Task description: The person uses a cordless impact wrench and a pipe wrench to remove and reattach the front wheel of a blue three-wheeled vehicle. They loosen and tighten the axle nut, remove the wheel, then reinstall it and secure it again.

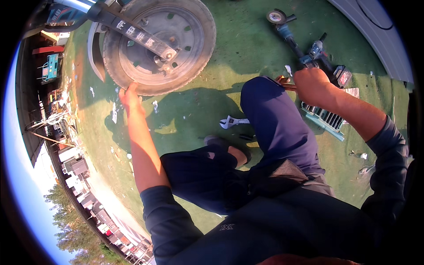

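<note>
A wheel with a worn tyre (202, 53) stands at the upper left, held by a dark fork arm (132, 33) bolted at its hub. My left hand (131, 99) reaches up to the tyre's lower edge, its fingers closed on the rubber. Over my raised knee, my right hand (312, 84) is a fist around a slim thing with a reddish-brown end (288, 85); most of it is hidden by the fingers. Just beyond that fist lie a cordless power tool (316, 52) with a battery and an angle grinder (286, 33).
An adjustable wrench (234, 122) lies on the green ground (194, 108) by my foot. Right of my knee sits a teal case (324, 121) with a row of metal pieces. A grey panel (371, 31) borders the upper right. Scraps of litter are scattered about.
</note>
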{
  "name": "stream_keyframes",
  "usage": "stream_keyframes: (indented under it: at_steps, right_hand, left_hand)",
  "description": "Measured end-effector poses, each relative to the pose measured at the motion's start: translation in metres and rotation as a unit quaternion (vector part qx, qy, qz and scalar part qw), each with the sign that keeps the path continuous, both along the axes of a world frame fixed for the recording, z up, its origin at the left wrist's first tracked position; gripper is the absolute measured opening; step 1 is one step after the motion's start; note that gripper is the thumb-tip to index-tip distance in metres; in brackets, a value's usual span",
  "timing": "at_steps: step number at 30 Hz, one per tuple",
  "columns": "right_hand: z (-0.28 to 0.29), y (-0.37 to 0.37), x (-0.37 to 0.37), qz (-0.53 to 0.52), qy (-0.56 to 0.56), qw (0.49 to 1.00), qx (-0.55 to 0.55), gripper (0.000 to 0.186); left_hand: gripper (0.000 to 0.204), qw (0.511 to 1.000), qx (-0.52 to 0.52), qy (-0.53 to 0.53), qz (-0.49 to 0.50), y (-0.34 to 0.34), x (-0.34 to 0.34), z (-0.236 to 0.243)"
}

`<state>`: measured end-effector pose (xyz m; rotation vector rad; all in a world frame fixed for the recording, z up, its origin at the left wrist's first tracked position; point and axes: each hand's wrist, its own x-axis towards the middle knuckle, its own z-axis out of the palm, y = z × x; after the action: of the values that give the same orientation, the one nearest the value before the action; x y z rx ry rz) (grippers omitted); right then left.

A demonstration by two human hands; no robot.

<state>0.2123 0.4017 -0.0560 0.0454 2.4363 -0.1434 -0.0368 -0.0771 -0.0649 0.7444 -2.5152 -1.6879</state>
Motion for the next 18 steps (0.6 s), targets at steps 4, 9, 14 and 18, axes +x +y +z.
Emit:
stream_keyframes:
  at_steps: [4, 9, 14, 18]
  right_hand:
    - [-0.023, 0.008, 0.031, -0.033, 0.021, 0.999, -0.007, 0.02]
    - [-0.062, 0.015, 0.101, -0.123, -0.047, 0.991, -0.037, 0.022]
    - [-0.156, -0.003, 0.201, -0.243, 0.007, 0.948, -0.205, 0.026]
    - [-0.187, -0.02, 0.212, -0.314, -0.015, 0.918, -0.242, 0.035]
  left_hand:
    - [0.065, 0.999, 0.028, 0.022, -0.004, 0.0, -0.011, -0.005]
    - [0.098, 0.998, 0.054, 0.004, -0.023, -0.003, -0.01, -0.004]
    - [0.074, 0.995, 0.097, -0.018, -0.031, -0.009, -0.006, -0.004]
    - [0.071, 0.99, 0.134, -0.011, -0.052, -0.022, -0.002, 0.001]
